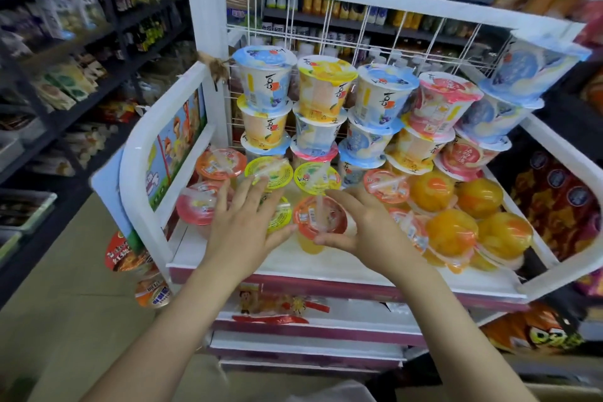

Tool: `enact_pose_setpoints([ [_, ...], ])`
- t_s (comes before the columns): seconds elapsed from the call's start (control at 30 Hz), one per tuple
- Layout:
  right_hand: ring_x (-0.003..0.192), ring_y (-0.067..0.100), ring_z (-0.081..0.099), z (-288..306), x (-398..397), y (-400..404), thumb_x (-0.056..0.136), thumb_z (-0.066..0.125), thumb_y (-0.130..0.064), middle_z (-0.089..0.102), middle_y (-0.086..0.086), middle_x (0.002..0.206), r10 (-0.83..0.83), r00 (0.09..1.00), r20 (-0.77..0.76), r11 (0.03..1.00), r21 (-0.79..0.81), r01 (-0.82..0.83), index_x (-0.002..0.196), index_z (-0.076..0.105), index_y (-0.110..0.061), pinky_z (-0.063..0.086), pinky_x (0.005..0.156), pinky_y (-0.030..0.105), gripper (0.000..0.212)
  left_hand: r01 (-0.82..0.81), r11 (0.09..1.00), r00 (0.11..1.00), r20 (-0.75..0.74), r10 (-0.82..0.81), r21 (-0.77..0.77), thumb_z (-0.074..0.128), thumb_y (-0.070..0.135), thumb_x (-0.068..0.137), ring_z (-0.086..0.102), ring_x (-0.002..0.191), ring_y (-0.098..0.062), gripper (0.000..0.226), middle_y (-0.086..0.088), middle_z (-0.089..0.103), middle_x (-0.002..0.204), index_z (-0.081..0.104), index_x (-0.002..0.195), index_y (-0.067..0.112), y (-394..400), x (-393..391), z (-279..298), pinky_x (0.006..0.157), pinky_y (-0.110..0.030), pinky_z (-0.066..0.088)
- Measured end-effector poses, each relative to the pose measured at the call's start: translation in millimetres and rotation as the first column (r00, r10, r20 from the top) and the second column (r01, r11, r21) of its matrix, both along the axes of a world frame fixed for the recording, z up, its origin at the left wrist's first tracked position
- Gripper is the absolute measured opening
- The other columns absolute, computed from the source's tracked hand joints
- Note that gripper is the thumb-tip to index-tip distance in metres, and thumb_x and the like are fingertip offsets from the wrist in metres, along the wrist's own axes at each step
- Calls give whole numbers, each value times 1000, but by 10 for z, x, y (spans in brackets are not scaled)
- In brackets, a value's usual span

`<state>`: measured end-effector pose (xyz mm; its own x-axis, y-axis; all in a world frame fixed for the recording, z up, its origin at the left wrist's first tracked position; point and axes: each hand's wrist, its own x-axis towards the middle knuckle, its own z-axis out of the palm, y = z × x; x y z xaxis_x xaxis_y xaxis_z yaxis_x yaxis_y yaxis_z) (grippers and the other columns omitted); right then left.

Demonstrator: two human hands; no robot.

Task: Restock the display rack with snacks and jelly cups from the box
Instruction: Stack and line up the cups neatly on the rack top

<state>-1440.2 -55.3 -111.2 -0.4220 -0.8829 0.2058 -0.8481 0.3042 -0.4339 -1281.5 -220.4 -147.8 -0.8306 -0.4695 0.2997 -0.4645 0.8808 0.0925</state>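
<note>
A white display rack [195,10] with a wire-grid back fills most of the scene, its top shelf [293,263] edged in red along the front. Against the back of that shelf stand five stacks of tall cups [326,98], lidded in blue, yellow and pink, tilted toward the front. Toward the shelf's right edge sits a cluster of clear domed orange fruit cups [453,232]. Along the middle, in front of the tall stacks, runs a row of smaller jelly cups with orange and yellow lids [270,171], each with a little spoon taped on top; a pink-lidded one [199,206] sits near the left edge.

Near the shelf's front centre an orange-lidded jelly cup [321,217] stands between the two hands. The right hand [368,228] curves round it, thumb at the front of its rim and fingers behind, gripping it. The left hand [243,225] is spread flat, fingers straight, lying over a yellow-lidded cup [280,214] just left of the orange one, its thumb touching the orange lid's edge.

Lower shelves show red snack packets [284,310], and instant noodle cups [130,254] hang at the rack's left side.
</note>
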Motion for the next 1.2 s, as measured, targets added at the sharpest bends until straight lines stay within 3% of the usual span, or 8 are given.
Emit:
enact_pose_setpoints([
  [0.13, 111, 26, 57, 90, -370, 402, 72, 62, -69, 60, 8, 122, -104, 993, -61, 991, -87, 99, 133, 59, -12, 49, 96, 39, 83, 104, 994, 993, -55, -102, 23, 28, 71, 92, 42, 139, -30, 74, -10, 50, 148, 55, 138, 21, 354, -266, 162, 117, -51, 13],
  [0.23, 118, 25, 51, 98, -559, 644, 70, 69, -69, 55, 3, 127, -174, 981, -88, 984, 14, 176, 140, 53, -21, 39, 101, 39, 86, 130, 991, 991, -23, -130, 21, 32, 69, 91, 47, 135, -33, 71, -14, 52, 145, 60, 134, 20, 593, -556, 132, 117, -49, 15],
  [0.37, 126, 25, 45, 78, -626, 761, 65, 73, -71, 52, 1, 133, -136, 978, -160, 980, 123, 156, 148, 42, -28, 27, 105, 33, 98, 78, 992, 996, 29, -81, 96, 23, 76, 90, 47, 132, -36, 81, -16, 52, 143, 59, 132, 18, 677, -713, 14, 116, -54, 25],
  [0.53, 112, 30, 59, 7, -723, 732, 59, 82, -65, 62, 7, 123, -88, 995, -54, 991, 100, 93, 134, 59, -20, 49, 90, 36, 90, 150, 974, 988, -43, -145, 170, 18, 91, 77, 35, 140, -30, 98, -6, 45, 150, 54, 140, 24, 632, -671, 1, 120, -46, 16],
  [0.7, 117, 26, 56, -7, -657, 585, 64, 83, -57, 58, 7, 131, -26, 1000, -1, 999, 47, 26, 135, 58, -16, 50, 92, 39, 85, 131, 966, 991, -51, -123, 223, 19, 96, 71, 25, 145, -24, 105, 1, 38, 155, 46, 146, 28, 659, -656, 18, 120, -44, 18],
  [0.9, 107, 30, 60, -10, -592, 479, 69, 82, -48, 47, 6, 130, -6, 1000, -15, 999, 39, 7, 133, 58, -14, 54, 83, 41, 76, 112, 964, 994, -42, -105, 241, 17, 97, 71, 22, 147, -20, 104, 5, 35, 157, 42, 148, 31, 656, -661, 23, 120, -44, 21],
  [1.03, 104, 30, 61, -6, -598, 462, 67, 82, -53, 46, 7, 130, 18, 1000, 1, 997, 75, -18, 132, 59, -15, 55, 81, 42, 79, 109, 964, 994, -51, -100, 243, 17, 95, 73, 23, 146, -19, 102, 6, 35, 157, 43, 148, 30, 660, -662, 21, 119, -43, 23],
  [1.2, 115, 19, 53, 299, -818, 525, 66, 85, -49, 47, 2, 135, 23, 991, 135, 995, 93, -36, 139, 54, -23, 45, 91, 29, 84, 93, 961, 995, -51, -82, 261, 16, 96, 71, 22, 146, -17, 103, 8, 35, 156, 45, 146, 32, 665, -666, 39, 120, -43, 22],
])
